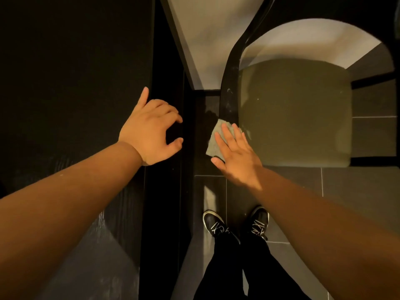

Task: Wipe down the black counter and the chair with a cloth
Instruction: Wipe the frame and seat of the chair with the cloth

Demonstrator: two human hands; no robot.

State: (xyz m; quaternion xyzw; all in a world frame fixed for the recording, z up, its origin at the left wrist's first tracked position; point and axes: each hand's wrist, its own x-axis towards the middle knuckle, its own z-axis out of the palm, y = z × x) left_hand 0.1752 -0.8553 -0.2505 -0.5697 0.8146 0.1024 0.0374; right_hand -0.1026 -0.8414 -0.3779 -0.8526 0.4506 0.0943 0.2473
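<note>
Both bare forearms reach forward, the left hand (151,131) arched with fingers loosely bent, the right hand (236,152) flat, fingers straight and spread.

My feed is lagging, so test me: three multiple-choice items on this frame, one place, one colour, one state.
1. Where is the cloth? A on the counter; B against the chair's black frame; C on the floor.
2. What colour is the chair seat? A red; B olive green; C white.
3. How is the right hand? A flat on the cloth; B clenched empty; C out of view.
Key: B, it lies on the frame; B, the cushion looks olive; A, straight fingers press it.
</note>
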